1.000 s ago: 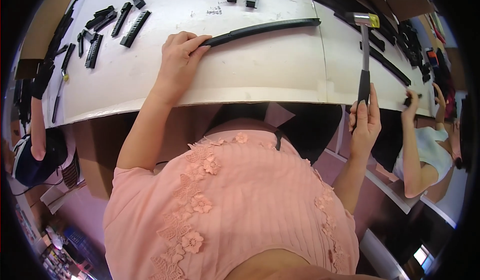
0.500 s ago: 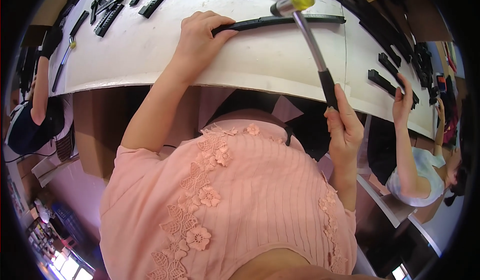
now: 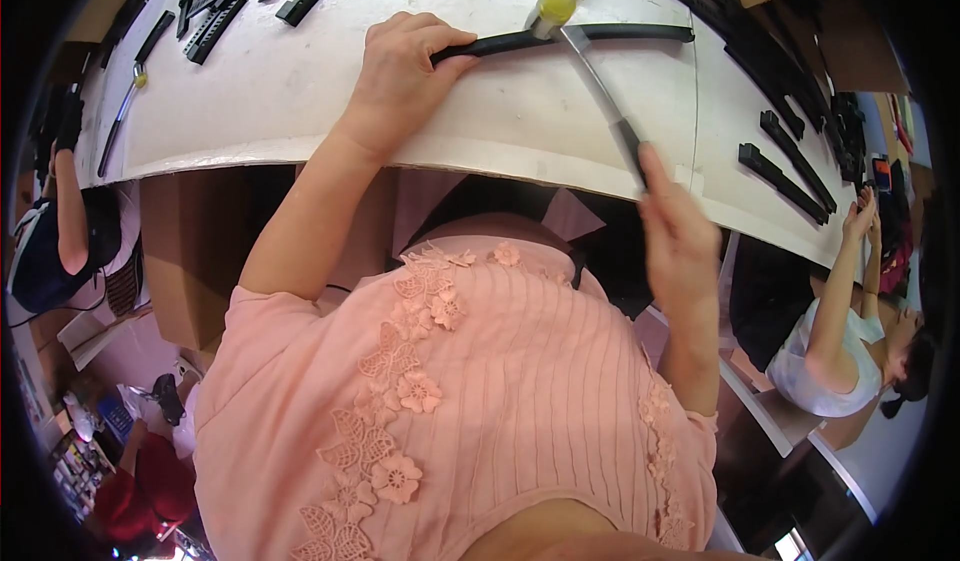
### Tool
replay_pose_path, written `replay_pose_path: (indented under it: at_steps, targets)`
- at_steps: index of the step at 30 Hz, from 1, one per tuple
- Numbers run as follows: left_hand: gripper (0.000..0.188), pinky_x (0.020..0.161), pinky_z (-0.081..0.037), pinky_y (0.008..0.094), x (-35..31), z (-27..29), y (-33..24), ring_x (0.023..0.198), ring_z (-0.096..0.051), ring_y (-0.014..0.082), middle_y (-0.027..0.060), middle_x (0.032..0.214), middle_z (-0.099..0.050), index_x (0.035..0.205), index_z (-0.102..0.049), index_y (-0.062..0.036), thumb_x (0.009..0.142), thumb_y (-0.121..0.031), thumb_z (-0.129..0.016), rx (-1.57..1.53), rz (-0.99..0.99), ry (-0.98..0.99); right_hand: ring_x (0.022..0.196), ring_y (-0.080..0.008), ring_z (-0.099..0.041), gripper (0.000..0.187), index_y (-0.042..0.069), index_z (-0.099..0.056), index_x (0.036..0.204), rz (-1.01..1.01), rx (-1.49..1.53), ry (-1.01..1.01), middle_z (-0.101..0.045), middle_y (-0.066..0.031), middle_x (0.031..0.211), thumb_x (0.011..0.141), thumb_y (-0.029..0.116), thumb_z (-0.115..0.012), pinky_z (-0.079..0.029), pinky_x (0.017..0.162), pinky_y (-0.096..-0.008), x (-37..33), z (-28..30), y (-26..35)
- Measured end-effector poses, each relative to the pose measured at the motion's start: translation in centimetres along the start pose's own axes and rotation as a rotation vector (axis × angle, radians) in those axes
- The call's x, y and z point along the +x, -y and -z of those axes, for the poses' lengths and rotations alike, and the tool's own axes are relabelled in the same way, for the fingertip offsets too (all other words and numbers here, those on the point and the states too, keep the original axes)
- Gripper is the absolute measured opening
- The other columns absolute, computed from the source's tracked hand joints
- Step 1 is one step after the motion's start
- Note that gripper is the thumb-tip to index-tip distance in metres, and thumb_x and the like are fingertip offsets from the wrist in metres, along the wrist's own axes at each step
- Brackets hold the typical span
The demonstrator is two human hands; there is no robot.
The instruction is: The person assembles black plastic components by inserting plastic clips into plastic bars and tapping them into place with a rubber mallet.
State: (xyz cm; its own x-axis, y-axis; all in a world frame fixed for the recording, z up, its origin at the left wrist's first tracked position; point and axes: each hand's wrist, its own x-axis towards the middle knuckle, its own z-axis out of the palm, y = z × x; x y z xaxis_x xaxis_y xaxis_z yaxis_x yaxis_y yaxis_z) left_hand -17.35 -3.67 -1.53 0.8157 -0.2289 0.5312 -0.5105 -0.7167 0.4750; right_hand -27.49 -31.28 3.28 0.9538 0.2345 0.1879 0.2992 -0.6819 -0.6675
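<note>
My left hand (image 3: pixel 408 66) is closed on the left end of a long, slightly curved black plastic strip (image 3: pixel 635 33), which lies across the white table. In my right hand (image 3: pixel 680 236), near the table's front edge, is the black grip of a mallet (image 3: pixel 598 89) with a metal shaft and a yellow face. The mallet's head is over the middle of the strip; whether it touches cannot be made out. Motion slightly blurs my right hand and the mallet.
Slotted black plastic parts (image 3: pixel 216 31) lie at the far left, near another yellow-faced mallet (image 3: pixel 122 119). Long black parts (image 3: pixel 780 176) are on the right side. Co-workers sit at both sides: one has a dark sleeve or glove (image 3: pixel 70 121), another a light top (image 3: pixel 835 361).
The mallet's head has swung down and left onto or just above the strip, my right hand moving left. The right co-worker's hand has drawn back from the black parts.
</note>
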Motion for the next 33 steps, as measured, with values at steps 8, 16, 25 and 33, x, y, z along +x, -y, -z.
replay_pose_path:
  at_steps: [8,16,25,33]
  targets:
    - [0.015,0.072,-0.044,0.0349,0.7,0.3,-0.6,0.077,-0.057,0.027,0.0096,0.078,-0.063,0.083,-0.068,-0.0051,0.069,-0.011,-0.07,0.055,-0.009,0.011,0.061,-0.0234,-0.049,0.044,0.007,-0.052,0.125,0.072,0.102,-0.097,-0.052,-0.0124,0.073,0.082,-0.004,-0.054,-0.043,0.06,-0.0278,0.4,0.2,0.3]
    - [0.014,0.078,-0.04,0.0348,1.4,1.0,-0.8,0.084,-0.05,0.0287,0.0122,0.087,-0.056,0.094,-0.058,-0.0017,0.08,-0.006,-0.059,-0.119,0.045,0.024,0.069,-0.0159,-0.055,0.039,0.001,-0.052,0.123,-0.121,0.341,-0.216,-0.062,-0.0073,0.084,0.084,-0.002,-0.052,-0.044,0.065,-0.0265,-2.3,1.7,-2.4]
    - [0.023,0.081,-0.042,0.0395,18.4,0.1,6.2,0.09,-0.054,0.0341,0.0197,0.093,-0.058,0.105,-0.059,-0.001,0.087,-0.011,-0.048,0.067,0.034,-0.287,0.053,-0.0011,-0.037,0.042,0.006,-0.04,0.134,-0.297,0.625,-0.445,-0.051,0.0009,0.073,0.092,0.008,-0.046,-0.031,0.046,-0.0141,-8.2,3.0,-4.0]
    - [0.031,0.088,-0.042,0.042,23.4,-4.3,8.1,0.097,-0.056,0.0334,0.0158,0.099,-0.062,0.111,-0.061,-0.0136,0.085,-0.028,-0.053,0.619,0.138,0.017,0.054,-0.0019,-0.038,0.043,0.004,-0.044,0.132,-0.387,0.572,-0.697,-0.052,-0.0001,0.074,0.089,0.002,-0.046,-0.032,0.048,-0.0143,-12.4,4.5,-5.4]
